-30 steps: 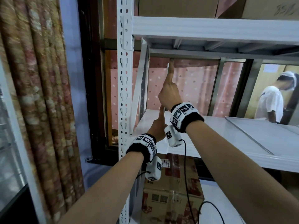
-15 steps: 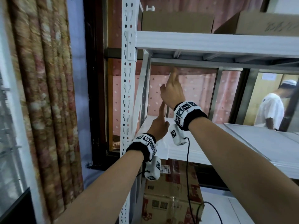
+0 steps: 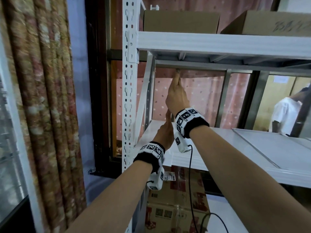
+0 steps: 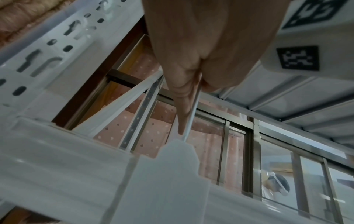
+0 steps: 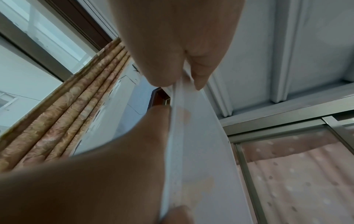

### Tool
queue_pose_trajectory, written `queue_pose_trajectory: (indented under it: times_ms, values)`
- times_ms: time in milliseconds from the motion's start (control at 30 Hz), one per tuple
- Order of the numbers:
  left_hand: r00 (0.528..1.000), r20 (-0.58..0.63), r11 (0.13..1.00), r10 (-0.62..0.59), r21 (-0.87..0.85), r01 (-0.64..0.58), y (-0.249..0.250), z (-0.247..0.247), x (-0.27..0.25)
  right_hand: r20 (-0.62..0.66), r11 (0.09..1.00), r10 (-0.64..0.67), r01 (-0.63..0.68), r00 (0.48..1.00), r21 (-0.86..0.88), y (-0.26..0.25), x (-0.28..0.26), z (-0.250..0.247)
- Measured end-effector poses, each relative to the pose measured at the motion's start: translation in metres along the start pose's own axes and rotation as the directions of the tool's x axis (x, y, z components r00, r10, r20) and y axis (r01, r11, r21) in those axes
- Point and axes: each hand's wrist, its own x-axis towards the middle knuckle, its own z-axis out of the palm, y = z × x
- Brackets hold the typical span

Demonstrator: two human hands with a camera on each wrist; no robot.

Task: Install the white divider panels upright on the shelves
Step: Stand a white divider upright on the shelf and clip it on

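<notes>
From the head view, both hands are up inside the shelf bay: the right hand (image 3: 176, 96) reaches high, fingers bunched together just under the upper shelf (image 3: 218, 42), while the left hand (image 3: 165, 133) sits lower, just above the lower shelf (image 3: 218, 143). The panel (image 3: 168, 115) is edge-on here, barely a sliver between the two hands, so it looks upright but not yet let go. More flat white sheets (image 3: 277, 148) lie further right on that shelf, so by my reckoning there's work left. A slotted post (image 3: 128, 81) and a slanting brace (image 3: 144, 91) stand close on the left, tight quarters for the hands; boxes (image 3: 181, 22) sit up top, a curtain (image 3: 42, 98) hangs left, and a person (image 3: 286, 113) stands beyond the glass. Over to the left wrist: thumb and fingers (image 4: 184, 97) are pressed together on the panel's thin edge (image 4: 191, 118), pinching it, and its foot meets a notched white piece (image 4: 178, 154) on the shelf lip. Now the right wrist: the fingers (image 5: 161, 72) clamp the panel (image 5: 191, 151) near its top, the left hand (image 5: 114, 151) gripping lower down, with the ribbed underside (image 5: 277, 53) of the upper shelf just above. The top looks close to seating, though I can't tell if it's locked in.
</notes>
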Motion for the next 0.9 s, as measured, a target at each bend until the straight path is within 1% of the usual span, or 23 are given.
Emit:
queue_pose_trajectory:
  times_ms: [100, 133, 200, 233, 267, 300, 367, 400, 433, 467, 533, 567, 600, 633, 667, 700, 767, 800, 833, 900]
  values:
    - [1.000, -0.015, 1.000, -0.019, 0.017, 0.019, 0.002, -0.004, -0.004, 0.008, 0.996, -0.006, 0.005, 1.000, 0.093, 0.000, 0.000, 0.001]
    - [1.000, -0.001, 1.000, -0.001, 0.010, 0.001, 0.001, -0.008, -0.006, 0.016, 0.992, -0.016, 0.014, 1.000, 0.128, 0.000, -0.001, 0.000]
    - [0.997, 0.070, 0.999, 0.042, -0.024, -0.040, -0.004, -0.013, -0.011, 0.016, 0.976, -0.041, 0.036, 0.999, 0.217, 0.000, -0.007, -0.004]
    - [0.995, 0.098, 0.994, 0.018, -0.107, -0.008, -0.008, -0.016, -0.013, 0.018, 0.961, -0.038, 0.032, 0.999, 0.276, 0.000, -0.013, -0.005]
    - [0.994, 0.108, 0.979, -0.036, -0.195, 0.056, -0.009, -0.017, -0.016, 0.030, 0.941, -0.026, 0.014, 0.999, 0.338, 0.002, -0.023, -0.004]
    - [0.992, 0.080, 0.968, -0.101, -0.222, 0.116, -0.010, -0.017, -0.020, 0.054, 0.918, -0.004, -0.018, 0.999, 0.396, 0.006, -0.037, 0.000]
    - [0.981, -0.073, 0.972, -0.179, -0.171, 0.164, -0.012, -0.018, -0.026, 0.097, 0.893, 0.054, -0.092, 0.994, 0.440, 0.017, -0.070, 0.015]
    - [0.967, -0.142, 0.971, -0.209, -0.150, 0.188, -0.017, -0.015, -0.029, 0.104, 0.889, 0.114, -0.148, 0.988, 0.433, 0.025, -0.086, 0.025]
    - [0.948, -0.180, 0.960, -0.264, -0.139, 0.242, -0.021, -0.012, -0.034, 0.113, 0.875, 0.209, -0.238, 0.971, 0.423, 0.033, -0.098, 0.035]
    - [0.924, -0.183, 0.938, -0.336, -0.153, 0.311, -0.026, -0.009, -0.039, 0.130, 0.834, 0.324, -0.348, 0.937, 0.428, 0.040, -0.109, 0.043]
    - [0.861, -0.133, 0.866, -0.490, -0.189, 0.464, -0.036, -0.005, -0.051, 0.212, 0.704, 0.497, -0.534, 0.841, 0.468, 0.047, -0.123, 0.053]
    - [0.821, -0.094, 0.817, -0.563, -0.213, 0.536, -0.039, -0.004, -0.056, 0.265, 0.642, 0.561, -0.614, 0.784, 0.460, 0.051, -0.127, 0.055]
    - [0.779, -0.065, 0.768, -0.624, -0.235, 0.596, -0.041, -0.004, -0.060, 0.306, 0.599, 0.608, -0.676, 0.733, 0.429, 0.053, -0.130, 0.053]
    - [0.732, -0.039, 0.716, -0.680, -0.247, 0.653, -0.041, -0.006, -0.063, 0.342, 0.576, 0.638, -0.722, 0.690, 0.383, 0.056, -0.133, 0.050]
    - [0.692, 0.001, 0.668, -0.722, -0.263, 0.696, -0.043, -0.005, -0.066, 0.359, 0.562, 0.657, -0.748, 0.663, 0.353, 0.061, -0.136, 0.049]
    - [0.658, 0.061, 0.616, -0.750, -0.299, 0.729, -0.044, -0.003, -0.068, 0.363, 0.545, 0.673, -0.764, 0.645, 0.346, 0.063, -0.139, 0.046]
    - [0.608, 0.212, 0.500, -0.765, -0.400, 0.768, -0.045, 0.001, -0.071, 0.382, 0.489, 0.702, -0.797, 0.601, 0.354, 0.065, -0.143, 0.039]
    - [0.581, 0.291, 0.427, -0.760, -0.450, 0.784, -0.044, 0.002, -0.073, 0.423, 0.452, 0.707, -0.822, 0.568, 0.347, 0.063, -0.144, 0.037]
    - [0.557, 0.376, 0.353, -0.741, -0.488, 0.799, -0.039, -0.001, -0.077, 0.501, 0.390, 0.698, -0.858, 0.512, 0.334, 0.062, -0.148, 0.035]
    - [0.529, 0.506, 0.212, -0.682, -0.555, 0.804, -0.034, -0.007, -0.080, 0.673, 0.225, 0.646, -0.932, 0.361, 0.284, 0.057, -0.157, 0.032]
